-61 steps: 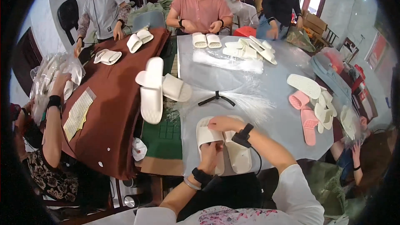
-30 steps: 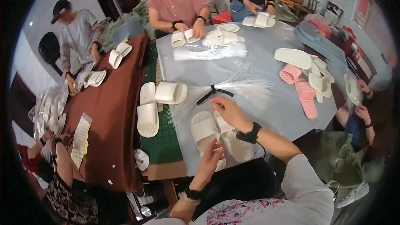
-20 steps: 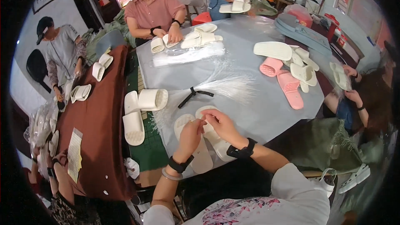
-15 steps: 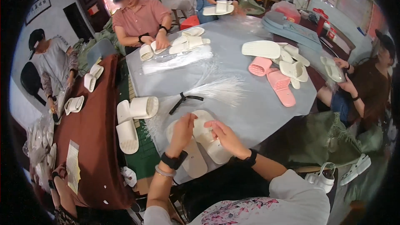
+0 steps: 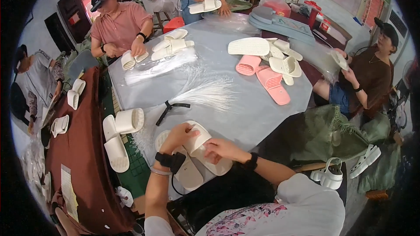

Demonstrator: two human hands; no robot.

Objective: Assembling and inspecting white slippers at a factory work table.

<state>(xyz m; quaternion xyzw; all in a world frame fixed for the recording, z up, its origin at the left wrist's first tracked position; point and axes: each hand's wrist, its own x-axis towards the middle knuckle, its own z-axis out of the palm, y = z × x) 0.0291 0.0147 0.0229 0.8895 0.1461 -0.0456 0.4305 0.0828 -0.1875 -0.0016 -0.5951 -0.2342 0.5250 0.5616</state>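
Observation:
Two white slippers lie side by side at the table's near edge in front of me. My left hand (image 5: 177, 136) is closed on the far part of the right-hand slipper (image 5: 200, 142), its thumb and fingertips against the strap. My right hand (image 5: 225, 150) is at the near edge of the same strap, fingers curled together; whatever is between them is too small to make out. The other slipper (image 5: 189, 175) lies under my left wrist, its strap partly hidden. Beyond my hands is a bundle of thin white strands (image 5: 210, 94) bound with a black tie (image 5: 168, 108).
A white slipper pair (image 5: 117, 148) sits left; white and pink slippers (image 5: 272, 85) are piled right. More strands in clear plastic (image 5: 159, 67) lie farther off. Several people surround the grey-covered table (image 5: 262, 118), some handling slippers. Left stands a brown-covered table (image 5: 83, 148).
Both hands have come down from just above the slippers onto the right-hand one, and the fingers have closed. My view has turned right, so things have shifted left in the picture.

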